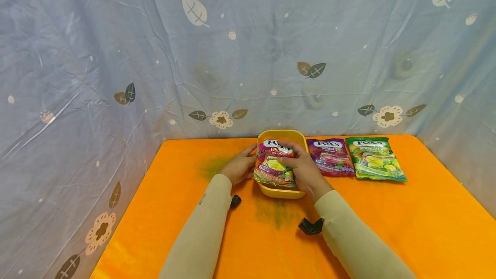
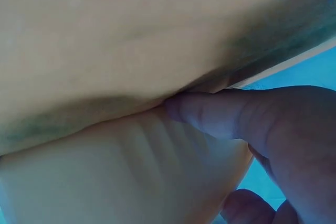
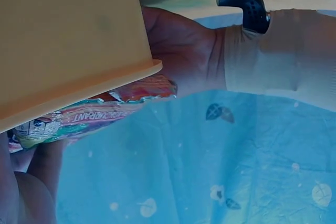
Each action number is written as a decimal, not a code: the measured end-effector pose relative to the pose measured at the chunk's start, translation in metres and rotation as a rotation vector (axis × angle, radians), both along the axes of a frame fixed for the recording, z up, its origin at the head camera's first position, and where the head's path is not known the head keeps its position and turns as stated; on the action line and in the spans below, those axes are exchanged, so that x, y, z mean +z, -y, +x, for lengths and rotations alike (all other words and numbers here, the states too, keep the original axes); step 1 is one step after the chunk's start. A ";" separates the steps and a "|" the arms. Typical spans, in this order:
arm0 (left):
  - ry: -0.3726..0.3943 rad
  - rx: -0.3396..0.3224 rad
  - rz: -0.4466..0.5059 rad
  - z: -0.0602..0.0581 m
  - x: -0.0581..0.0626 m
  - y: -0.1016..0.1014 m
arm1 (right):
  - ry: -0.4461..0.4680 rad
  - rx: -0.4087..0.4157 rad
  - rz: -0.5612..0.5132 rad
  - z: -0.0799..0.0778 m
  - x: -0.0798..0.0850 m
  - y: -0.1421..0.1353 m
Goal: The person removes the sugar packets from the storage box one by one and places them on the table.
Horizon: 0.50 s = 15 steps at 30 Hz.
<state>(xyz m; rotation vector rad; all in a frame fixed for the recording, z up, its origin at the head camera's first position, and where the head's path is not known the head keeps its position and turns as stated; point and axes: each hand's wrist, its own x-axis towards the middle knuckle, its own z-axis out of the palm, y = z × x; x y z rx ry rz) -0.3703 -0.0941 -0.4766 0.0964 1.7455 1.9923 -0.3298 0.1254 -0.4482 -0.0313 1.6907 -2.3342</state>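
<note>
A bag of Fruits candy (image 1: 273,175) lies tilted over the mouth of a yellow plastic container (image 1: 280,193). My right hand (image 1: 308,171) grips that bag at its right side, with thumb and forefinger across the printed front. Against the container's left wall rests my left hand (image 1: 242,165), its fingers stretched along the side. Its thumb (image 2: 210,114) touches the wall low down in the left wrist view. From the right wrist, the bag's crimped edge (image 3: 94,116) shows just past the container's rim (image 3: 105,85), and my left palm (image 3: 178,51) is beside the wall.
Right of the container lie a purple Berries candy bag (image 1: 331,158) and a green Spring Tea bag (image 1: 375,158), side by side. An orange cloth (image 1: 186,227) covers the table. A patterned grey-blue curtain (image 1: 252,55) hangs behind it and along both sides.
</note>
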 end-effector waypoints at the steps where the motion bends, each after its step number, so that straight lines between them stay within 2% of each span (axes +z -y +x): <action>1: -0.004 0.000 -0.006 0.000 0.000 0.000 | -0.006 0.005 -0.002 0.000 0.000 0.000; 10: -0.002 0.026 -0.061 0.001 0.004 -0.003 | -0.061 -0.010 -0.089 0.002 0.002 -0.001; 15: -0.017 0.022 -0.059 0.001 0.004 -0.004 | -0.068 0.024 -0.097 0.004 0.006 -0.002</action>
